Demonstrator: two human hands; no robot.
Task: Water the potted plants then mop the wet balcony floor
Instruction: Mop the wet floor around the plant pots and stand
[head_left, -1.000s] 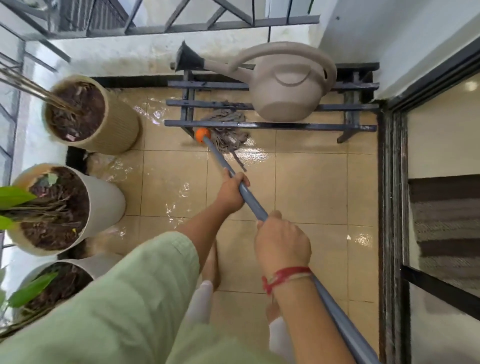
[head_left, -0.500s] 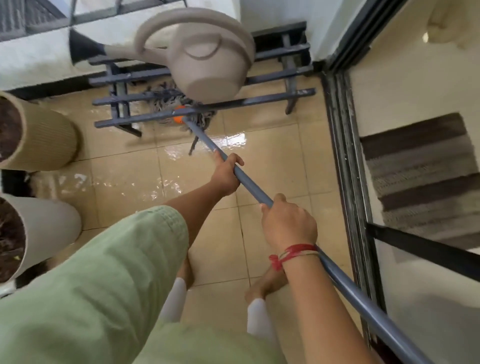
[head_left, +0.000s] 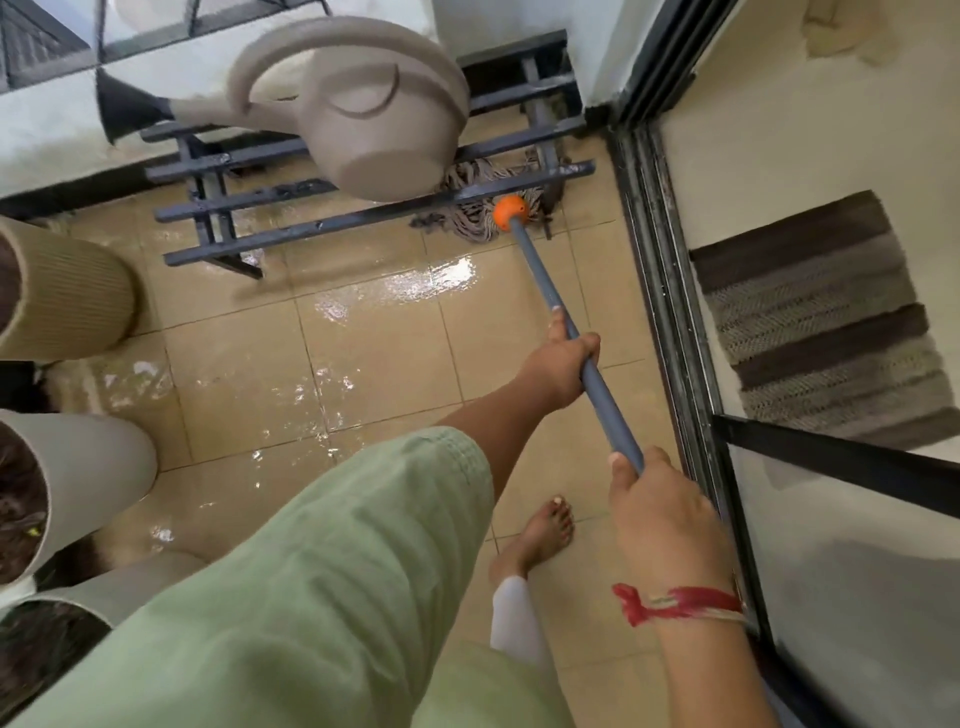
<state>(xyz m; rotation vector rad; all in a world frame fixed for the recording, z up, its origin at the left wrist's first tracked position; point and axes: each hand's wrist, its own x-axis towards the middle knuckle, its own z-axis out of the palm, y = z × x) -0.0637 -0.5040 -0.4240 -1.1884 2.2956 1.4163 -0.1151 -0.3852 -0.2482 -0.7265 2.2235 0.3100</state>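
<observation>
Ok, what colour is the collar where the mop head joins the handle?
Orange. The collar shows best in the head view.

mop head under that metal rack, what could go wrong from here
1. The mop head is under the rack; its strands lie beside a rack leg and could snag when pulled back.
2. A jolt to the rack might tip the watering can resting on its bars.
3. The floor shines with water and the foot is bare, so a slip seems possible.
</observation>
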